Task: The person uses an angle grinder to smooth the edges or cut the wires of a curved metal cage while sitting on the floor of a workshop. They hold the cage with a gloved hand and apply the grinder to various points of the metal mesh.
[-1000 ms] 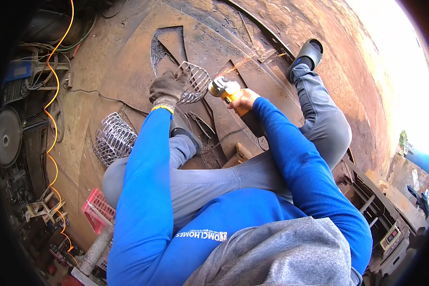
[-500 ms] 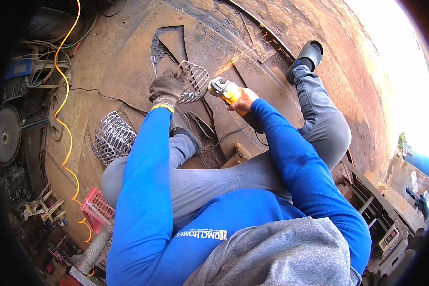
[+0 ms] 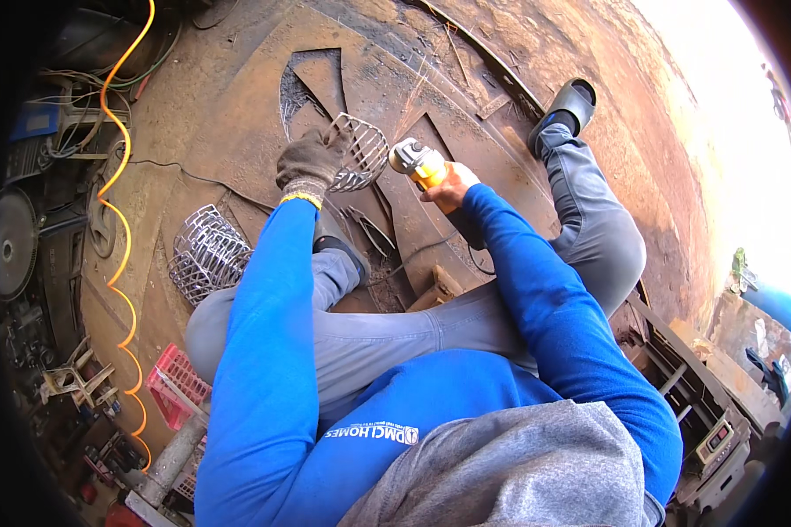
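"Spreading across the upper middle of the frame, rusty steel plates [image 3: 378, 79] form the ground. What could go wrong on them?"

"At centre left, stacked wire baskets [image 3: 211, 255] sit beside the left knee [image 3: 204, 338]; a leg shift could topple them. At upper centre, the single wire basket [image 3: 360, 151] could twist if its grip slackens. Just right of it, the angle grinder [image 3: 426, 167] could kick if it snags a bar, being held one-handed. I can't tell whether they touch."

"And the hands?"

"The gloved left hand [image 3: 312, 160] curls closed on the basket's left side. The bare right hand [image 3: 451, 187] wraps round the grinder's body, so a slip could cut it."

"Any room?"

"Mostly toward the top of the frame, over bare plate. Cut-out edges near the basket could catch it if lowered. Below the grinder, a dark cord [image 3: 413, 255] tightens things; between tool and basket, barely a sliver."
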Tool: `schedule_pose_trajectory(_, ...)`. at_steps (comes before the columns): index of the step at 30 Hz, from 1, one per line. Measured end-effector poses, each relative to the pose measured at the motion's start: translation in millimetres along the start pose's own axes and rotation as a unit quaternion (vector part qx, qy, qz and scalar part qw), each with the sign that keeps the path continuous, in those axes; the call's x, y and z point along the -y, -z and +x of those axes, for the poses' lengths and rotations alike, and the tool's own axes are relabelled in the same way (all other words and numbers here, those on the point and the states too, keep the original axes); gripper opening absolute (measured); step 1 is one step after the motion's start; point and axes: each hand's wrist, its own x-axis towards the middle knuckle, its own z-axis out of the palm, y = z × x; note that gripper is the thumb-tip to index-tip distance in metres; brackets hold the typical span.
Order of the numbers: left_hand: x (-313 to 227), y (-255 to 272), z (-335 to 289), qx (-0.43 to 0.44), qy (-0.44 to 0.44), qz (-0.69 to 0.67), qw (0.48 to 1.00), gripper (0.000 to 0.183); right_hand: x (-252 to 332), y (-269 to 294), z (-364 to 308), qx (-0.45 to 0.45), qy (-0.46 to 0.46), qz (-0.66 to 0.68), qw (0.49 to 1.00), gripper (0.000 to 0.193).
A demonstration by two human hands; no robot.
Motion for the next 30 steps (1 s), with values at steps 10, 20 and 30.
schedule_pose_trajectory(10, 13, -12, 10, -0.015, -0.010, -0.012, 1.000, 0.078, 24, 1, -9, 0.023, -0.007, -0.052, 0.998, 0.060)
schedule_pose_trajectory(20, 14, -17, 12, -0.017, -0.020, -0.012, 1.000, 0.077, 24, -1, -5, 0.067, 0.019, -0.031, 0.997, 0.062)
schedule_pose_trajectory(30, 12, -11, 6, -0.005, -0.005, -0.004, 1.000, 0.078, 43, -10, -16, 0.030, -0.002, -0.130, 0.991, 0.065)
